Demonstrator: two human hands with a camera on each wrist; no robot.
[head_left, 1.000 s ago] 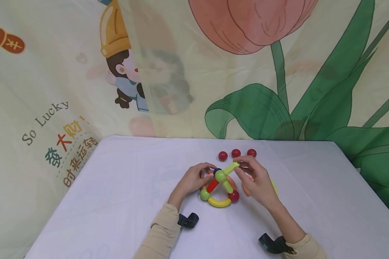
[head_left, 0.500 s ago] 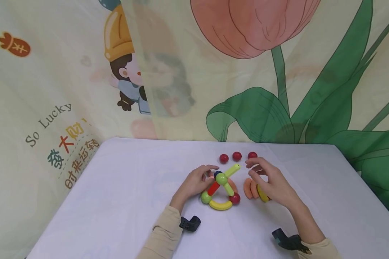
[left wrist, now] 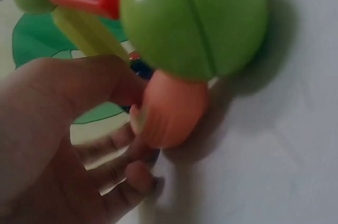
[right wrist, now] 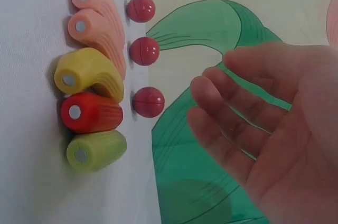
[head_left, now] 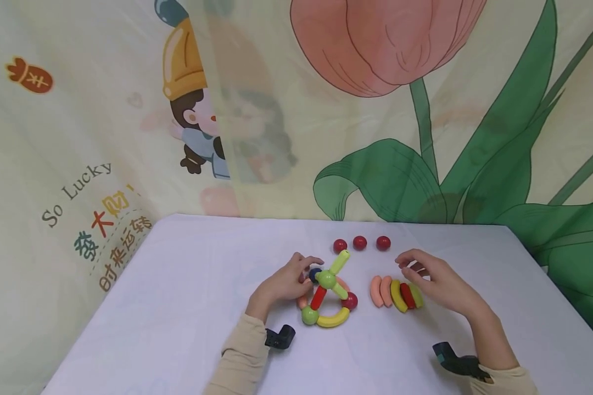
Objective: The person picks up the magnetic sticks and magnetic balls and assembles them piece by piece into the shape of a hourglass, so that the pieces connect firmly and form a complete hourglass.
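Observation:
A magnetic ball-and-rod structure (head_left: 318,299) stands on the white table. A light green ball (head_left: 327,280) tops it, with a light green rod (head_left: 340,263) pointing up from that ball. Its base has a yellow curved rod (head_left: 333,319) between a green ball (head_left: 309,315) and a dark red ball (head_left: 350,301). My left hand (head_left: 281,282) holds the structure's left side, near a dark blue ball (head_left: 315,275); in the left wrist view the thumb lies against an orange curved rod (left wrist: 174,110). My right hand (head_left: 440,277) hovers with relaxed fingers and holds nothing.
Loose rods lie in a row right of the structure: two orange curved rods (right wrist: 97,28), a yellow curved rod (right wrist: 87,71), a red rod (right wrist: 92,113) and a light green rod (right wrist: 96,151). Three red balls (head_left: 359,243) sit behind. A printed cloth (head_left: 277,109) hangs beyond the table.
My right hand has let go of the upper light green rod and moved right, uncovering the row of rods. The structure has turned and shifted slightly left with my left hand.

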